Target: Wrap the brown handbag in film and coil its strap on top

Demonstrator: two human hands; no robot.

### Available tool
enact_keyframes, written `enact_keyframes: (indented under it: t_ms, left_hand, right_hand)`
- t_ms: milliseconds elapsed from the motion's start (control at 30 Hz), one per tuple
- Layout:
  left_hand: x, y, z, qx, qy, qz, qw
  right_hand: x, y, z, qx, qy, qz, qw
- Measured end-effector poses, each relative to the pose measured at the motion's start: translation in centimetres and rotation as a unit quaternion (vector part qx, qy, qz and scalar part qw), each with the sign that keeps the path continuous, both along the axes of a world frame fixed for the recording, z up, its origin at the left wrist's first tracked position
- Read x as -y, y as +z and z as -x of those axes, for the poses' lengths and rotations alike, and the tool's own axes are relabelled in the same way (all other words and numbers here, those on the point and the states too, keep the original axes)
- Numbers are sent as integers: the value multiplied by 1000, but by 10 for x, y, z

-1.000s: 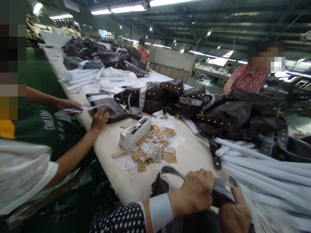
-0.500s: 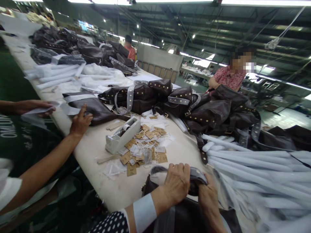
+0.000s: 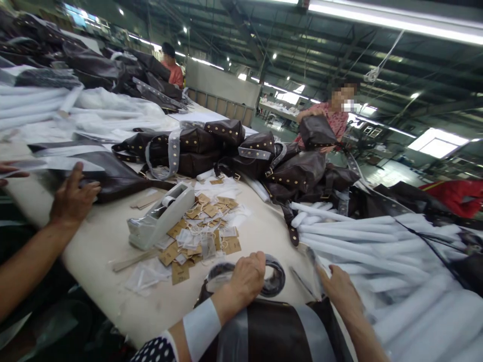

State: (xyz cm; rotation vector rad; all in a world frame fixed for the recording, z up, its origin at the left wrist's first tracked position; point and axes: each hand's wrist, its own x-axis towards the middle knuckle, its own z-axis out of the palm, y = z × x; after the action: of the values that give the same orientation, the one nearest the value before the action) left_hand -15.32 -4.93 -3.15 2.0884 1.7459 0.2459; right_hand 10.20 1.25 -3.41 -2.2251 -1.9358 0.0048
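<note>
A dark brown leather bag (image 3: 273, 327) lies in front of me with greyish film bands over it. My left hand (image 3: 247, 276) is closed around a coiled, film-covered strap (image 3: 278, 279) at the bag's top edge. To the right, my right hand (image 3: 341, 289) has its fingers on another film-covered strap (image 3: 312, 269) beside the bag and seems to pinch it. Just beyond my left hand are brown paper tags (image 3: 181, 271) with strings and small clear packets, next to a white tape dispenser (image 3: 162, 216).
At the left, a co-worker's hand (image 3: 75, 196) presses on another brown bag (image 3: 116, 171). Studded bags (image 3: 298, 173) are piled across the table. White padded tubes (image 3: 347, 236) fill the right side. Behind the pile, a person (image 3: 326, 113) handles a bag.
My right hand has left the coiled strap and moved right to the other strap. My left hand keeps the coil. The view has shifted right, and the person behind has raised a bag.
</note>
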Motion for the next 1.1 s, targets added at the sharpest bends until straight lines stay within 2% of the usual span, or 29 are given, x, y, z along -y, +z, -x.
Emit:
enact_keyframes:
  t_ms: [133,300,367,467,533,700,933,1100]
  left_hand:
    - [2,-4,-2,1,-32,13,999]
    - [2,-7,0,1,-53,31,998]
    - [1,-9,1,3,-67,40,997]
    - [1,-15,1,7,-93,50,994]
    - [0,-20,0,9,-106,53,993]
    - [-1,-26,1,5,-114,50,992]
    - [0,-21,3,-4,-122,57,991]
    - [-1,-21,2,-10,-120,57,991]
  right_hand:
    - [-18,-18,-3,80,34,51,995]
    - [-20,-16,5,82,85,49,992]
    - [-12,-15,10,68,150,51,985]
    - [5,-24,19,41,277,62,958]
    - [14,-32,25,42,318,83,943]
    - [18,-40,30,29,304,132,943]
    - [22,-30,32,-108,286,115,945]
    - [17,-30,35,-104,280,121,947]
